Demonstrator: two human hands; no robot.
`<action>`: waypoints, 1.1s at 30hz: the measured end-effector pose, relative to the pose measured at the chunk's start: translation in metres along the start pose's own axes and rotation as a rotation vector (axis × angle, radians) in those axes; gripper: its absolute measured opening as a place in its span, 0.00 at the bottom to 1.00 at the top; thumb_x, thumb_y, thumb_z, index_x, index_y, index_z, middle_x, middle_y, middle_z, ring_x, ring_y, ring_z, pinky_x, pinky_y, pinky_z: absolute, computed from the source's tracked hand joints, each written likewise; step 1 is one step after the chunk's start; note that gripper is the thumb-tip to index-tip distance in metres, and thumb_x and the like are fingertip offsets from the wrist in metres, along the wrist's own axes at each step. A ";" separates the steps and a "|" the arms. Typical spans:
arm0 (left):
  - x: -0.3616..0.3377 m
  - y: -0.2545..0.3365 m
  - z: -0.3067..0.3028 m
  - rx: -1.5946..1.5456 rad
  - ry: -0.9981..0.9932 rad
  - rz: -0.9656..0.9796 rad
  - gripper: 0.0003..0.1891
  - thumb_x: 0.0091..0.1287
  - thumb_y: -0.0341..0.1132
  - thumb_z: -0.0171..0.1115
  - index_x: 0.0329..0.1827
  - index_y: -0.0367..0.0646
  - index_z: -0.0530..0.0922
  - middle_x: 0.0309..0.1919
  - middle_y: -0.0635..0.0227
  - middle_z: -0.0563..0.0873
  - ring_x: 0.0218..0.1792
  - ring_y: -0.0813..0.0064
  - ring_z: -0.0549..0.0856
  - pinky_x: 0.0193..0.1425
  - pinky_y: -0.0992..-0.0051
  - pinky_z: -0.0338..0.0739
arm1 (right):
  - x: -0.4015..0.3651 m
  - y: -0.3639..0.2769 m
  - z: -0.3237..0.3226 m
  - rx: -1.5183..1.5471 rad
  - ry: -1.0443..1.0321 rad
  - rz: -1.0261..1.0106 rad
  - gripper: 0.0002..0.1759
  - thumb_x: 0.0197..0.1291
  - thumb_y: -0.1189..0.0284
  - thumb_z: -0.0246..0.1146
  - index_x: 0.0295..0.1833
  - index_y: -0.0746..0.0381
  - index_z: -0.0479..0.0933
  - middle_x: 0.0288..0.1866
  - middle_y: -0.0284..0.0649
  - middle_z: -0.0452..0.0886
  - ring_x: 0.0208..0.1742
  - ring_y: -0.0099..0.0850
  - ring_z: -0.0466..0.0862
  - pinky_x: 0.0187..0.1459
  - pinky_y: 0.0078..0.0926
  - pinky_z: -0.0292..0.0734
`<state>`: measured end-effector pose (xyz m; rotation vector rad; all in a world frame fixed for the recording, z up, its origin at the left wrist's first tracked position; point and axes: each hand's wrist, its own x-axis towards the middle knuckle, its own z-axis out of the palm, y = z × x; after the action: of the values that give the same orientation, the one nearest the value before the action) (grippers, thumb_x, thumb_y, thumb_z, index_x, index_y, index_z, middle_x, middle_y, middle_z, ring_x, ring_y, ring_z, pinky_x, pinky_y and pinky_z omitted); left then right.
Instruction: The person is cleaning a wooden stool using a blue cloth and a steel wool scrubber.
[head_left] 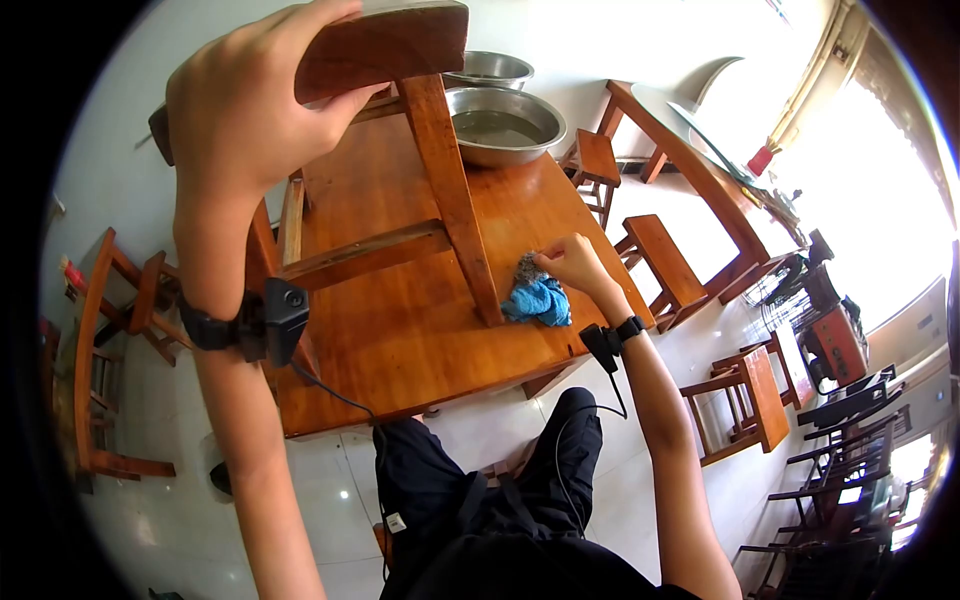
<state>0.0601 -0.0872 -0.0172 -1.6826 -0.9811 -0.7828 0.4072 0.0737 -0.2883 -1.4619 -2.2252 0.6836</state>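
A wooden stool [447,180] stands on the brown wooden table [400,370], its seat high up near my face. My left hand [255,100] is closed around the edge of that seat, thumb underneath. Low on the right, my right hand [578,265] pinches a grey steel wool scrubber [527,268], its fingertips partly hidden from view. The scrubber rests against a crumpled blue cloth [540,302], which lies on the tabletop beside the foot of a stool leg.
A metal basin [505,125] of cloudy water sits at the table's far end, with a second basin [490,68] behind it. Stools [665,262] and another table [690,160] stand to the right. A wooden frame [85,350] is on the left.
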 end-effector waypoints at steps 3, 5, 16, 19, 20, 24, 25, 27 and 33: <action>0.000 0.000 0.001 0.005 -0.016 -0.023 0.28 0.53 0.41 0.85 0.60 0.59 0.88 0.48 0.75 0.95 0.47 0.70 0.94 0.48 0.72 0.88 | 0.007 0.024 0.009 0.050 -0.059 -0.015 0.21 0.58 0.67 0.74 0.56 0.63 0.89 0.41 0.45 0.92 0.47 0.34 0.91 0.53 0.32 0.84; -0.001 -0.001 0.001 0.017 -0.008 -0.006 0.28 0.52 0.41 0.85 0.59 0.59 0.88 0.48 0.75 0.95 0.47 0.70 0.94 0.48 0.73 0.88 | 0.004 0.035 0.016 0.214 0.110 -0.386 0.29 0.57 0.69 0.75 0.66 0.61 0.84 0.50 0.43 0.91 0.51 0.33 0.89 0.57 0.31 0.82; -0.002 0.000 0.002 0.027 0.004 -0.008 0.28 0.52 0.42 0.85 0.59 0.59 0.88 0.49 0.75 0.95 0.47 0.70 0.94 0.48 0.73 0.88 | -0.037 0.023 -0.024 0.057 -0.128 -0.221 0.28 0.51 0.62 0.79 0.55 0.64 0.83 0.47 0.47 0.88 0.50 0.41 0.88 0.53 0.37 0.82; -0.002 -0.002 0.002 0.029 0.005 -0.003 0.28 0.53 0.42 0.85 0.59 0.59 0.88 0.49 0.76 0.95 0.47 0.70 0.94 0.48 0.73 0.88 | -0.046 0.022 -0.029 0.044 -0.136 -0.178 0.28 0.51 0.61 0.79 0.55 0.64 0.82 0.46 0.47 0.89 0.48 0.42 0.88 0.50 0.39 0.82; -0.002 -0.003 0.003 0.026 0.003 0.004 0.28 0.53 0.42 0.85 0.59 0.60 0.88 0.49 0.76 0.95 0.47 0.70 0.94 0.48 0.73 0.88 | -0.048 0.023 -0.028 0.036 -0.125 -0.196 0.28 0.50 0.62 0.80 0.55 0.63 0.83 0.45 0.47 0.88 0.47 0.43 0.88 0.49 0.40 0.82; 0.000 0.000 0.002 0.011 0.017 -0.003 0.28 0.52 0.42 0.85 0.59 0.59 0.88 0.49 0.76 0.95 0.47 0.71 0.94 0.48 0.73 0.88 | -0.059 0.024 -0.021 -0.064 -0.105 -0.264 0.24 0.51 0.63 0.78 0.51 0.62 0.85 0.43 0.50 0.88 0.45 0.49 0.87 0.49 0.42 0.82; 0.000 0.000 0.002 0.025 0.014 -0.004 0.28 0.52 0.42 0.85 0.59 0.59 0.88 0.49 0.76 0.94 0.47 0.71 0.94 0.48 0.73 0.88 | -0.060 0.030 -0.016 -0.066 -0.104 -0.267 0.24 0.51 0.63 0.78 0.51 0.62 0.85 0.43 0.50 0.88 0.45 0.49 0.87 0.49 0.42 0.82; -0.001 0.001 0.002 0.050 0.018 -0.008 0.29 0.51 0.43 0.85 0.59 0.59 0.88 0.50 0.76 0.94 0.47 0.71 0.94 0.48 0.73 0.88 | -0.061 0.038 -0.008 -0.108 0.014 -0.409 0.22 0.52 0.63 0.77 0.50 0.63 0.86 0.42 0.50 0.87 0.43 0.51 0.86 0.48 0.44 0.81; -0.001 0.006 0.002 -0.017 0.061 -0.083 0.27 0.45 0.43 0.85 0.52 0.54 0.88 0.40 0.70 0.94 0.37 0.65 0.92 0.41 0.66 0.85 | -0.071 -0.032 -0.033 -0.008 0.072 -0.382 0.16 0.59 0.67 0.74 0.46 0.68 0.85 0.37 0.51 0.87 0.38 0.47 0.87 0.44 0.39 0.81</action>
<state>0.0652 -0.0870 -0.0209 -1.6311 -1.0099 -0.8941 0.4290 0.0032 -0.2470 -1.0025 -2.3570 0.4876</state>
